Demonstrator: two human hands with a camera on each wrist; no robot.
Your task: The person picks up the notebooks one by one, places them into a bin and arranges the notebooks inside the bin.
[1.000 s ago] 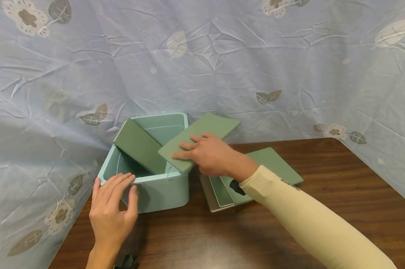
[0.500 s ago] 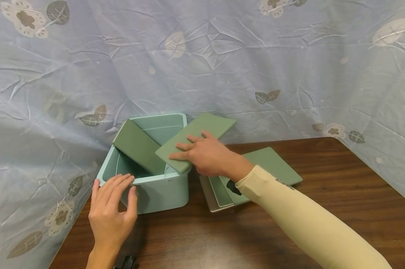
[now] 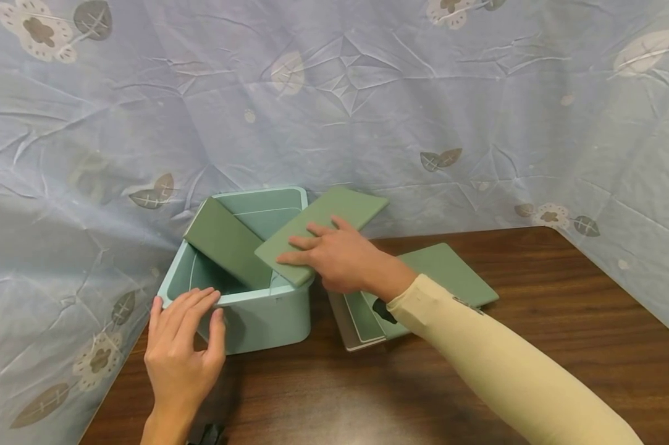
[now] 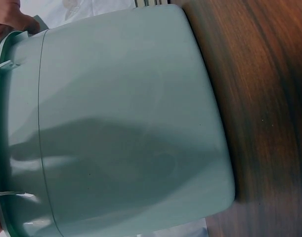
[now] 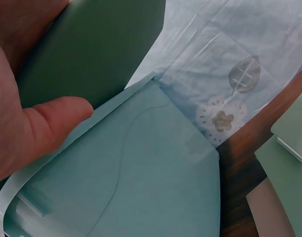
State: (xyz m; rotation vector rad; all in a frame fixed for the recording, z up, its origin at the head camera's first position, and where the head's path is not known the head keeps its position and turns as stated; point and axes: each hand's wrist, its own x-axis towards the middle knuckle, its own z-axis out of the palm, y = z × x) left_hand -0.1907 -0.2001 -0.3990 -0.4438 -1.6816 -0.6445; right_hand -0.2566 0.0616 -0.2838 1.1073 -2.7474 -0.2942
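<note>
Right hand [image 3: 342, 256] pinches a green notebook [image 3: 323, 213] over the right rim of the pale-green plastic bin [image 3: 267, 324], thumb against its underside. Left hand [image 3: 181, 355] rests spread fingers on the near rim. No marked change over the last second; handling appears paused.

The left hand [image 3: 184, 349] has its back to the head camera, fingers close together and slightly bent, pointing away from the body, the thumb set apart and upright. Its bare wrist rises from the bottom edge of the head view. The right hand [image 3: 336, 253] lies palm down with fingers spread, pointing across toward the left; its thumb [image 5: 64, 118] is extended beneath, opposing them in a grip. The right forearm [image 3: 512, 358] slants in from the lower right, covered by a pale yellow sleeve.
</note>
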